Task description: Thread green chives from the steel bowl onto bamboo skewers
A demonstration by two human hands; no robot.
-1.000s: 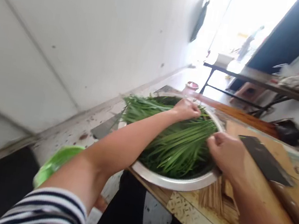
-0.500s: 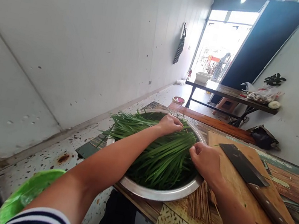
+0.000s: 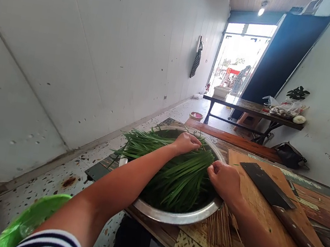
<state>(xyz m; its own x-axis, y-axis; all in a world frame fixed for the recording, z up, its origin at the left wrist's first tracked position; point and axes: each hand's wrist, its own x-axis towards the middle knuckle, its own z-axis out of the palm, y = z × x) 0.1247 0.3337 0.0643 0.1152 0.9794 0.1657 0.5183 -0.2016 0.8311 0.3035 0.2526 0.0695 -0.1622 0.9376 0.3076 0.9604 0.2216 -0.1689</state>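
Note:
Long green garlic chives (image 3: pixel 181 175) fill a wide metal basin (image 3: pixel 168 217) on the table, some hanging over its left rim. My left hand (image 3: pixel 186 143) reaches across the basin above the leaves, thumb and fingers pinched together. A thin pale strand shows at its fingertips, too small to name. At the basin's right side my right hand (image 3: pixel 224 179) is closed, its curled fingers at the ends of a fanned bunch of chives. A bundle of thin bamboo sticks (image 3: pixel 219 229) lies beside the basin, below my right wrist.
A cleaver (image 3: pixel 268 185) lies on a wooden cutting board (image 3: pixel 253 203) at the right. Lower left stands a green-lined bin (image 3: pixel 43 208). A wooden bench (image 3: pixel 232 139) and a dark table (image 3: pixel 246 107) with bags stand beyond; a person (image 3: pixel 241 79) is outside the doorway.
The camera view has tilted up slightly. Both hands stay almost in place over the chives, with the right fingers shifted only a little.

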